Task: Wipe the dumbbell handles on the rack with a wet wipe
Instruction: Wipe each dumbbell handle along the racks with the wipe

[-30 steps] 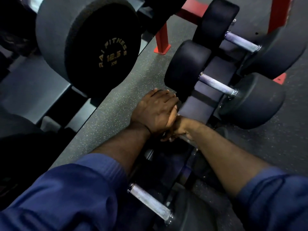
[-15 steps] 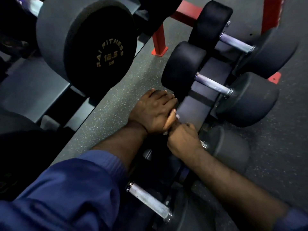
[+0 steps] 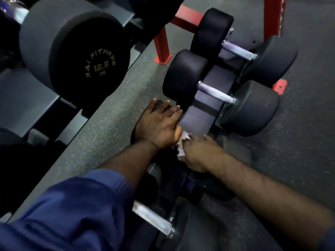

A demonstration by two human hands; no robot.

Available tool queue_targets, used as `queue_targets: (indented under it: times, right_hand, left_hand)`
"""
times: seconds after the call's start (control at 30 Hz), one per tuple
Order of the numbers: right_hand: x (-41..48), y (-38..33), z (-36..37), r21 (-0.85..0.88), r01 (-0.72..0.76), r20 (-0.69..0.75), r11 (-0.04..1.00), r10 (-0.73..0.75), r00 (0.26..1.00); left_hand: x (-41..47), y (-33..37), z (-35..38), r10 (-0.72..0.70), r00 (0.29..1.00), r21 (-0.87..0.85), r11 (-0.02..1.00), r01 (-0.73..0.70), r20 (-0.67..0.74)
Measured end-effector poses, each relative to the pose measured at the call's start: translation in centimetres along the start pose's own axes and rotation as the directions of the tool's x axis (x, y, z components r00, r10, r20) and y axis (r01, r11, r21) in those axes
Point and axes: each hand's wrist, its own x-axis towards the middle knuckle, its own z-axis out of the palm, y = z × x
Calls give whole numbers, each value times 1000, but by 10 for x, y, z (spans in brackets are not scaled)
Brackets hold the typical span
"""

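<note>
Midway along the rack (image 3: 197,116), the right hand (image 3: 199,153) curls its fingers round a crumpled white wet wipe (image 3: 181,145), the handle beneath hidden; the left hand (image 3: 159,124) rests straight-fingered on a dumbbell head (image 3: 133,137).

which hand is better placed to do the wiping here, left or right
Right. The right hand holds the crumpled white wet wipe, while the left hand lies flat on a black rubber dumbbell head, gripping nothing, probably bracing.

Blue sleeve (image 3: 72,211), ribbed cuff (image 3: 108,178), bare left hand (image 3: 159,125), bare right hand (image 3: 201,153)
</note>
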Motion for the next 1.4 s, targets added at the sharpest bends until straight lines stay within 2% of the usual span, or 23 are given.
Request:
queue_targets:
  times: [0.07, 0.13, 0.27, 0.33, 0.4, 0.47, 0.57, 0.7, 0.83, 0.9, 0.97, 1.03, 1.1, 1.13, 1.17, 1.23, 1.27, 1.33, 1.4]
  right_hand:
    - [16, -9, -3, 57, 62, -8, 996, -61, 998]
    - [18, -6, -4, 21, 76, 11, 997, -76, 997]
    - [-3, 19, -10, -102, 22, -126, 995, -35, 991]
    - [-10, 26, -15, -217, -21, -96, 976, 1, 995]
    - [-12, 30, -19, -251, -55, -37, 967, 47, 998]
    - [-8, 31, -25, -171, -64, 6, 983, 66, 998]
    - [0, 22, -28, 66, -141, 37, 988, 139, 990]
    - [5, 11, -14, 5, -195, -152, 981, 193, 969]
    - [12, 29, -15, 26, -94, -115, 995, 96, 989]
    - [12, 37, -19, 45, -108, -148, 993, 113, 983]
    - [9, 38, -18, 115, -146, -244, 983, 170, 955]
    - [10, 36, -15, 312, -166, -360, 935, 278, 890]
    - [13, 37, -18, 439, -143, -437, 887, 350, 828]
    - [13, 40, -20, 400, -139, -423, 906, 318, 849]
    - [11, 42, -20, 289, -143, -368, 946, 248, 896]
    - [2, 39, -20, -32, -138, -152, 990, 132, 980]
    - [-4, 33, -21, -157, -134, -50, 978, 128, 991]
    - [-14, 18, -26, -274, -121, 49, 954, 140, 989]
    - [-20, 4, -26, -278, -115, 97, 954, 147, 984]
  left_hand:
    - [-2, -4, 5, 34, 999, -1, 999, -34, -20]
    - [-2, -4, 7, 49, 998, -1, 999, -49, -31]
    - [-4, -1, 7, 21, 996, -10, 1000, -22, -91]
    - [-4, -1, 7, 2, 995, -12, 1000, -3, -101]
    - [-4, 1, 8, 0, 996, -25, 1000, -3, -92]
    - [-5, 0, 8, 6, 995, -17, 1000, -8, -102]
    - [-5, 1, 6, 8, 994, -19, 1000, -10, -106]
    - [-5, 2, 5, 8, 995, -15, 1000, -9, -104]
    - [-6, 3, 8, 18, 990, -13, 1000, -20, -142]
    - [-7, 3, 9, 62, 986, 11, 998, -62, -157]
    - [-7, 3, 9, 166, 974, 33, 986, -163, -152]
    - [-8, 2, 9, 256, 958, 17, 967, -256, -133]
    - [-7, 1, 8, 272, 957, 19, 962, -271, -98]
    - [-7, 1, 7, 267, 960, 25, 964, -266, -84]
    - [-7, 1, 7, 263, 961, 21, 965, -262, -83]
    - [-6, 1, 6, 244, 968, 5, 970, -244, -67]
    - [-4, 2, 4, 228, 973, 4, 974, -228, -43]
    - [0, 2, 1, 207, 978, 0, 978, -207, 6]
    - [2, 3, -1, 200, 979, -10, 980, -200, 37]
